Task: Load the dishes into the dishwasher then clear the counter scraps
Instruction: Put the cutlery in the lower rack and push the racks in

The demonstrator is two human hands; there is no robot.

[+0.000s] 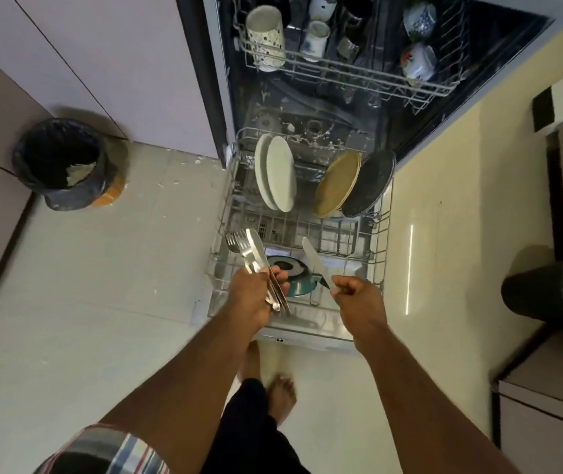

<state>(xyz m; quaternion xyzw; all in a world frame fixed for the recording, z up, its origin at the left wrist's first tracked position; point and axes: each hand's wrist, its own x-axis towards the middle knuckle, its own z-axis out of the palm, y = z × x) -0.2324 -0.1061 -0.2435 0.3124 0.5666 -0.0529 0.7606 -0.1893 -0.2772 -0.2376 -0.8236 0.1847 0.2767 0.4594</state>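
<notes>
My left hand (251, 295) grips bunched cutlery (251, 254); my right hand (355, 294) pinches one knife (312, 256). Beyond both fingers, the lower rack (380, 241) has open slots. No readable writing.

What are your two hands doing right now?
Left hand: closed around a bundle of cutlery.
Right hand: closed on one knife.

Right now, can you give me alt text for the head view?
Over the pulled-out lower dishwasher rack, the left hand grips a bundle of steel forks and knives while the right hand holds a single steel table knife. Two white plates, a tan plate and a dark plate stand in the rack.
</notes>
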